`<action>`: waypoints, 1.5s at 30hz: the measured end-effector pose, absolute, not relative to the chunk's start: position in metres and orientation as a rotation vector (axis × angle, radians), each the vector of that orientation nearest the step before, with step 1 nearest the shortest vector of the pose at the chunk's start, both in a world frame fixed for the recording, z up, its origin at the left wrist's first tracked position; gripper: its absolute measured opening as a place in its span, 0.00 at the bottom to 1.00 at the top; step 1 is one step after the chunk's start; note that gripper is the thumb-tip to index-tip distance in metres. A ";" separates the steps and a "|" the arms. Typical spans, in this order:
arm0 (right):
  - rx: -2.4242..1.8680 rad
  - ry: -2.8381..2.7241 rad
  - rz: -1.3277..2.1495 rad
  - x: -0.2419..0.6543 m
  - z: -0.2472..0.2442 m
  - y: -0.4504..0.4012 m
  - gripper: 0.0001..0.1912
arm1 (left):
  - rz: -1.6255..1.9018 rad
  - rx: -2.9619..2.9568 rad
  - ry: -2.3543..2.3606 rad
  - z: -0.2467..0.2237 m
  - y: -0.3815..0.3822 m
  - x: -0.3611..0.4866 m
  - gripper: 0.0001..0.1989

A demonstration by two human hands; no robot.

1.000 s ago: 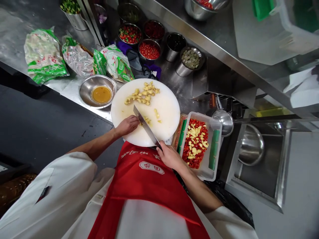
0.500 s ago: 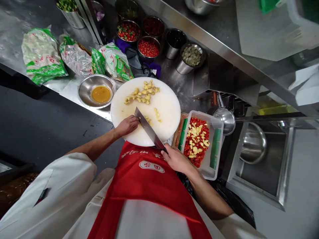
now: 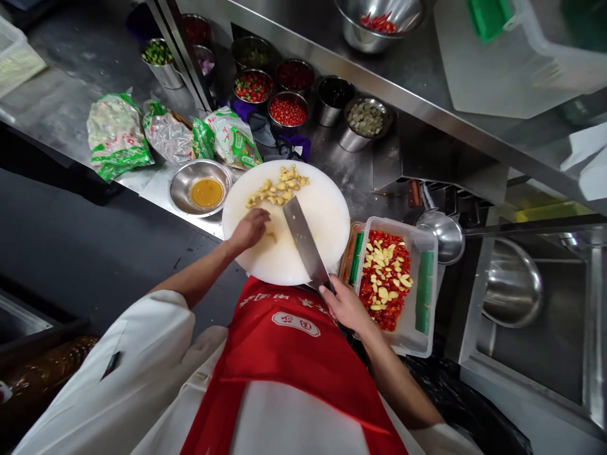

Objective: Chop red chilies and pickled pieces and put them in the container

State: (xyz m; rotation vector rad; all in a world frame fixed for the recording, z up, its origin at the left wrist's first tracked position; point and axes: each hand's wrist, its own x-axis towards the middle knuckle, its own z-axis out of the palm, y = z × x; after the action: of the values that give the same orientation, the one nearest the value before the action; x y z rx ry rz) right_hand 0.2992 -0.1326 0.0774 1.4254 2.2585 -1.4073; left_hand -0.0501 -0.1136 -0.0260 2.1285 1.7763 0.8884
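Observation:
My right hand [image 3: 348, 306] grips the handle of a cleaver [image 3: 306, 240], its broad blade tilted flat-side up over the round white cutting board [image 3: 332, 196]. Small pale bits cling to the blade. My left hand [image 3: 251, 229] is above the board's left side, fingers loosely curved and apart, with nothing visible in them. A small piece of ginger [image 3: 271, 236] lies just below its fingertips. Knobs of peeled ginger [image 3: 284, 183] rest at the board's far side. Right of the board, a clear plastic box [image 3: 429, 297] holds chopped red chillies [image 3: 379, 322] topped with pale slices [image 3: 383, 294].
Left of the board stands a metal bowl [image 3: 177, 189] with brown liquid. Behind it lie green-and-white plastic bags [image 3: 118, 133]. Steel pots, including one of red chopped chilli [image 3: 288, 110], line the back beneath a shelf [image 3: 327, 57]. A ladle [image 3: 441, 235] and sink [image 3: 559, 328] are rightward.
My left hand has come off the cleaver's side and lifted toward the ginger knobs. The cleaver has shifted right and turned flatter. The slices seen right of the blade no longer show there.

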 end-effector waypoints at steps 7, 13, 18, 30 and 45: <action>1.146 2.315 -1.479 0.299 0.078 -0.143 0.14 | 0.522 1.541 2.172 0.001 -0.048 -0.102 0.15; 1.501 2.293 -1.371 0.304 0.062 -0.132 0.18 | 1.000 0.911 1.822 0.026 -0.060 -0.101 0.15; 1.439 2.328 -1.009 0.295 0.069 -0.121 0.10 | 0.953 0.785 1.503 0.025 -0.102 -0.068 0.18; 1.213 2.307 -0.804 0.277 0.090 -0.114 0.09 | 0.664 2.056 1.925 -0.026 -0.164 -0.025 0.11; 0.990 2.321 -0.672 0.268 0.123 -0.121 0.11 | 0.660 2.357 1.462 -0.032 -0.132 -0.021 0.10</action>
State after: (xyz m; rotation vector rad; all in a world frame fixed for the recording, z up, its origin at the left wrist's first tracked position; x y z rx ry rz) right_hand 0.2678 -0.1208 0.1228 0.9903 2.3206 -0.6724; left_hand -0.0211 -0.1324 -0.0316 2.3573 1.4621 0.6602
